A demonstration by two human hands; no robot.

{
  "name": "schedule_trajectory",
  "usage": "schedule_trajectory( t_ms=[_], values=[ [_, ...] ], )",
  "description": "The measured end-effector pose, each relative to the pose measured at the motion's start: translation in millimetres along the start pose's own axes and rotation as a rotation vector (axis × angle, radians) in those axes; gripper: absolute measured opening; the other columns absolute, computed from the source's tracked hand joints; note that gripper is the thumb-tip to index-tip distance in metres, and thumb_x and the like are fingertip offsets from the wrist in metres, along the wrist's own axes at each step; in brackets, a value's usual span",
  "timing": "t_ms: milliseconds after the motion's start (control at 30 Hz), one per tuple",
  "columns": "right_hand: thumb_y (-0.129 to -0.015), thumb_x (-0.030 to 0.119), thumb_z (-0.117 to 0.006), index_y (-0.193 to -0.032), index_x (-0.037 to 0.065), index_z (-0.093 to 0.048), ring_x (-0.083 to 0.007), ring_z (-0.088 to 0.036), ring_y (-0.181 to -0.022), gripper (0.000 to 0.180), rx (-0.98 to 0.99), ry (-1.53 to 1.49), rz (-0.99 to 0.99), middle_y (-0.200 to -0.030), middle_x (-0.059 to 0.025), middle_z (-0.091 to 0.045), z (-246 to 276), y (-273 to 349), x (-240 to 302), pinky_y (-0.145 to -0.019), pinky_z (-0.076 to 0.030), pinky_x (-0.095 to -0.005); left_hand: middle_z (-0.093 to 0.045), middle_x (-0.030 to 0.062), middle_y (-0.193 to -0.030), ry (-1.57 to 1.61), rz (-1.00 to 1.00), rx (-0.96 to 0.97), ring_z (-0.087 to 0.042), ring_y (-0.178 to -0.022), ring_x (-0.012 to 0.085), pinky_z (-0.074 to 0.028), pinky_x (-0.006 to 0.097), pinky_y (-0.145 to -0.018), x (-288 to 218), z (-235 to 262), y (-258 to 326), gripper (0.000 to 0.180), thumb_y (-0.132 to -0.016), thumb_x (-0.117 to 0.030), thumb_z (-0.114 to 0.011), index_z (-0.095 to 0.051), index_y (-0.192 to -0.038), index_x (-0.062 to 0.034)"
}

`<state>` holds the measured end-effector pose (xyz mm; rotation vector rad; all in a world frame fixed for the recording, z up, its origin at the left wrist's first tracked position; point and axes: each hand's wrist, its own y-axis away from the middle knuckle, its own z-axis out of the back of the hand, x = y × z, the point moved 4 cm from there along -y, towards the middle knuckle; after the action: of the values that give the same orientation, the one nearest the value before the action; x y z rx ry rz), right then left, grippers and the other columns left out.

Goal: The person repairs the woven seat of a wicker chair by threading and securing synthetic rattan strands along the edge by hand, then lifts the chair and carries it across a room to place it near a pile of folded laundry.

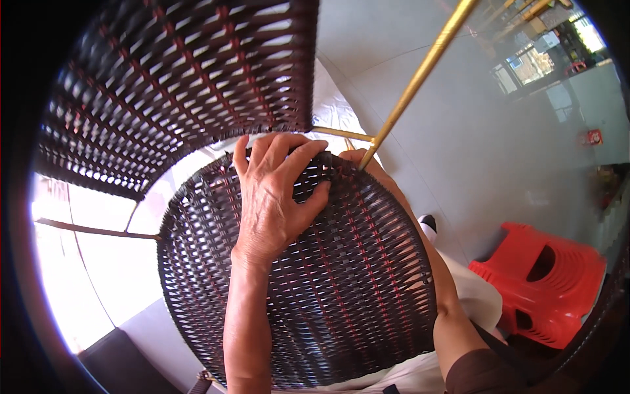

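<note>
A round seat point(341, 282) woven from dark brown and reddish strips fills the middle of the view. It belongs to a wicker chair with a woven backrest point(197, 79) and a gold-coloured metal frame point(420, 75). My left hand point(270, 190) lies across the top of the seat near its far edge. Its fingers hook over the rim while the thumb presses on the weave. Beneath the seat, my right forearm reaches up along the right side. Only a bit of my right hand point(355, 155) shows past the far rim, beside the frame tube; its fingers are mostly hidden.
A red plastic stool point(548, 285) lies tipped on the grey floor point(479, 164) at the right. Thin dark metal bars point(98, 228) join the seat on the left. A dark grey panel point(125, 364) is at the lower left. Gold-coloured tubes point(525, 16) show at the far right.
</note>
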<state>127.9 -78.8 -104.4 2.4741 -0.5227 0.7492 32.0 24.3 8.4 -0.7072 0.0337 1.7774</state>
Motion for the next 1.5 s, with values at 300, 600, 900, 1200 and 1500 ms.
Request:
schedule_trajectory(
  t_ms=[300,600,900,1200,1500],
  values=[
    [-0.075,0.007,-0.071,-0.095,-0.003,-0.066,-0.0092,-0.062,-0.075,0.023,0.271,0.061,-0.131,-0.086,-0.0064,-0.067,0.4,-8.2,10.6,-0.069,-0.053,-0.023,-0.06,0.0146,-0.101,-0.112,-0.181,0.302,-0.057,-0.095,0.0325,-0.046,0.041,-0.082,-24.5,5.8,-27.5,0.041,-0.066,-0.006,-0.069,-0.056,-0.105,-0.0032],
    [-0.078,0.006,-0.068,-0.102,-0.003,-0.064,-0.0077,-0.061,-0.075,0.026,0.228,0.135,-0.036,-0.086,-0.0053,-0.066,-2.0,-6.2,-0.4,-0.069,-0.052,-0.0227,-0.061,0.0132,-0.085,-0.16,-0.188,0.288,-0.062,-0.078,0.0288,-0.051,0.038,-0.071,-8.8,-2.8,-21.2,0.031,-0.064,-0.013,-0.064,-0.057,-0.092,-0.0028],
    [-0.077,0.012,-0.071,-0.11,-0.005,-0.05,-0.0142,-0.059,-0.093,0.042,0.179,0.042,-0.042,-0.103,-0.0128,-0.06,10.6,-6.1,1.1,-0.084,-0.05,-0.0283,-0.048,0.0117,-0.095,-0.053,-0.19,-0.106,-0.048,-0.089,0.0326,-0.04,0.047,-0.088,-21.6,-9.0,2.8,0.036,-0.061,0.001,-0.065,-0.053,-0.095,-0.0062],
    [-0.078,0.015,-0.071,-0.109,-0.004,-0.05,-0.0133,-0.06,-0.089,0.042,0.326,-0.129,-0.032,-0.099,-0.0126,-0.061,2.3,-8.3,-4.7,-0.08,-0.052,-0.0268,-0.053,0.0117,-0.089,-0.197,-0.099,-0.125,-0.049,-0.085,0.0291,-0.038,0.04,-0.076,-39.6,-16.4,25.9,0.02,-0.069,0.0,-0.055,-0.058,-0.089,-0.002],
    [-0.078,0.013,-0.071,-0.107,-0.003,-0.055,-0.0113,-0.061,-0.084,0.037,0.435,0.057,-0.06,-0.095,-0.0097,-0.064,11.3,-22.6,-10.0,-0.077,-0.053,-0.0246,-0.05,0.0116,-0.091,0.028,0.34,-0.135,-0.043,-0.089,0.0289,-0.032,0.041,-0.081,-42.5,-28.1,31.4,0.026,-0.069,-0.004,-0.049,-0.057,-0.094,-0.0033]
  ],
)
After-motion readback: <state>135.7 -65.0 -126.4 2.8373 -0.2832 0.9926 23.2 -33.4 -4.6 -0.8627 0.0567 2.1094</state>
